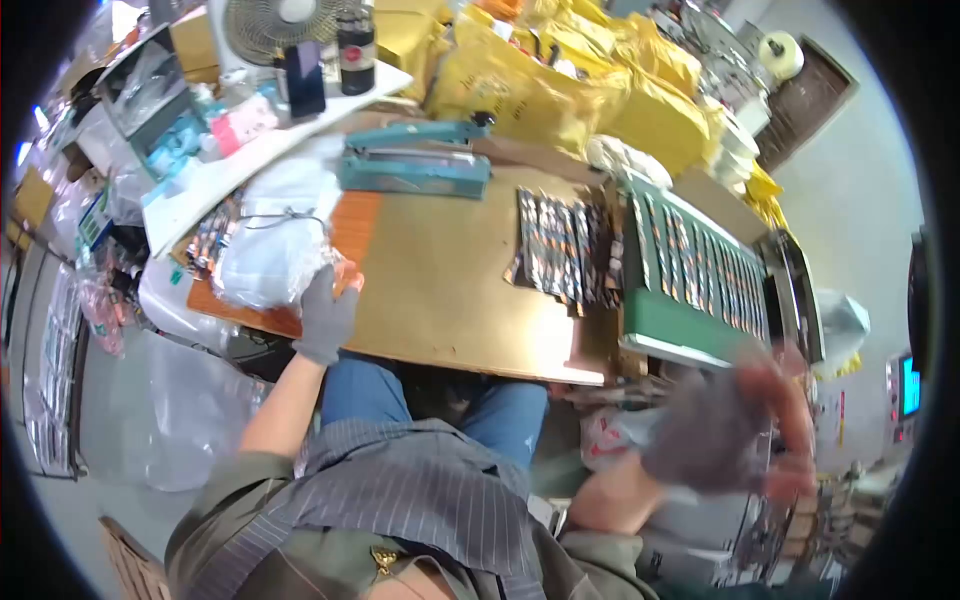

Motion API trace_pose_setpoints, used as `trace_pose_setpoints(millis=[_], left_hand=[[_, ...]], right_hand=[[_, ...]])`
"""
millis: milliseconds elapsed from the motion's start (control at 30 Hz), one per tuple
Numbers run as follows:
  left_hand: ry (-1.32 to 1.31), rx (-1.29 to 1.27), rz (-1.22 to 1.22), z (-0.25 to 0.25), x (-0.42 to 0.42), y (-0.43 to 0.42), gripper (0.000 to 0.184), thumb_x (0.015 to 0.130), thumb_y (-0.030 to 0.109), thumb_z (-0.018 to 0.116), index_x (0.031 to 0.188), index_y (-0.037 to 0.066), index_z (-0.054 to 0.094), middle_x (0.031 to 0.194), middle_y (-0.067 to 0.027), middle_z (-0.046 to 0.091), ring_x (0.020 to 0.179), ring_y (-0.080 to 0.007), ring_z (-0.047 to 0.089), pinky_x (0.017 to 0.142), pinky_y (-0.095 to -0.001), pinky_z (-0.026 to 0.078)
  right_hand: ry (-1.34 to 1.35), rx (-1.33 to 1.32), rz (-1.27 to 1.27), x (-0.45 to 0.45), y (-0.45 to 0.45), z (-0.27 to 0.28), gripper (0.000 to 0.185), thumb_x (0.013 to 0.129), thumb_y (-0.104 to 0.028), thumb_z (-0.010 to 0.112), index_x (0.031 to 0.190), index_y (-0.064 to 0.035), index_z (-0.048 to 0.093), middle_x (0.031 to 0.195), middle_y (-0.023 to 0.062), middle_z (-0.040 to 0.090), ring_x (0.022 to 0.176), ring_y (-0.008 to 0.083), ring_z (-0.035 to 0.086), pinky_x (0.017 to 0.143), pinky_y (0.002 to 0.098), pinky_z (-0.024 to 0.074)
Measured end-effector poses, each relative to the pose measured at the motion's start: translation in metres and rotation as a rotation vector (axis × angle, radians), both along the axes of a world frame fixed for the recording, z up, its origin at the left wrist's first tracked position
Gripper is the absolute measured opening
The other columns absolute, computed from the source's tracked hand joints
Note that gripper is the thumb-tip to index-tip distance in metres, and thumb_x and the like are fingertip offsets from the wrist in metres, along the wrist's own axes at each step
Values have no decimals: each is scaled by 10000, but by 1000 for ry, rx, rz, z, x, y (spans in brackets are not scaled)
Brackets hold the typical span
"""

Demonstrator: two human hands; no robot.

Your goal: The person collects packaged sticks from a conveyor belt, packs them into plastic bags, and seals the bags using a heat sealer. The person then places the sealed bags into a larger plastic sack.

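My left hand, in a grey fingerless glove, is at the near right corner of a stack of clear plastic bags. Its bare fingers are bent together against the bags' edge, and what is between them is too small to make out. My right hand, also in a grey glove, is blurred by motion off the table's right side. Its fingers curve apart, and no object shows in them. Beyond it lies a green board with a row of slim dark printed packets. More dark packets lie in a bundle left of the board.
A teal bar sealer stands at the table's back edge. Brown board covers much of the tabletop. A white shelf holds a fan, a dark bottle and a phone. Yellow bags are piled behind.
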State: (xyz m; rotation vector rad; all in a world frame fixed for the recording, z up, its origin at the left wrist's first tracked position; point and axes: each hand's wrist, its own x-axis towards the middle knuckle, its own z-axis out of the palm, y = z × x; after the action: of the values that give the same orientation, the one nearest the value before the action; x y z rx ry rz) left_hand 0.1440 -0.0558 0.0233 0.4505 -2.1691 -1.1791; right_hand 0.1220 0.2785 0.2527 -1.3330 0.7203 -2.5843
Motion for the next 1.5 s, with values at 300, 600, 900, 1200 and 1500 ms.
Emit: trace_pose_setpoints(millis=[300, 600, 900, 1200, 1500], left_hand=[[-249, -543, -10, -81, -85, 50, 515, 841, 352, 612, 1193, -11, 510, 1138, -234, 547, 1099, -390, 487, 952, -447, 391], [-166, -427, -168, -66, -149, 58, 507, 849, 347, 611, 1196, -8, 510, 1138, -222, 552, 1075, -378, 502, 934, -430, 403], [-36, -451, -347, -71, -221, 92, 602, 855, 433, 581, 1246, -14, 483, 1045, -209, 578, 1000, -366, 533, 889, -426, 414], [-126, -499, -314, -65, -224, 95, 686, 796, 475, 638, 1262, -4, 483, 1106, -209, 581, 1010, -355, 550, 908, -418, 415], [-139, -447, -325, -63, -220, 97, 661, 813, 459, 635, 1269, 4, 485, 1200, -208, 556, 1097, -364, 524, 962, -414, 393]], right_hand=[[2, 1463, -921, -157, -30, -158, 949, 754, -490, 676, 1417, 38, 250, 1406, 300, 322, 1339, 381, 300, 1084, 444, 252], [-386, 1953, -950, -318, 12, -231, 1084, 692, -573, 679, 1450, -2, 156, 1347, 337, 383, 1280, 418, 384, 1055, 419, 322], [-81, 1311, -1180, -310, 37, -188, 763, 790, -411, 688, 1304, 82, 416, 1304, 246, 485, 1231, 323, 465, 1023, 380, 359], [-365, 2094, -1835, -383, 353, -197, 697, 847, -535, 518, 1283, 8, 486, 1296, 273, 481, 1236, 377, 443, 1030, 399, 355], [583, 1867, -1348, -294, 96, -196, 704, 871, -484, 527, 1333, 31, 400, 1334, 259, 440, 1234, 417, 416, 1027, 435, 343]])
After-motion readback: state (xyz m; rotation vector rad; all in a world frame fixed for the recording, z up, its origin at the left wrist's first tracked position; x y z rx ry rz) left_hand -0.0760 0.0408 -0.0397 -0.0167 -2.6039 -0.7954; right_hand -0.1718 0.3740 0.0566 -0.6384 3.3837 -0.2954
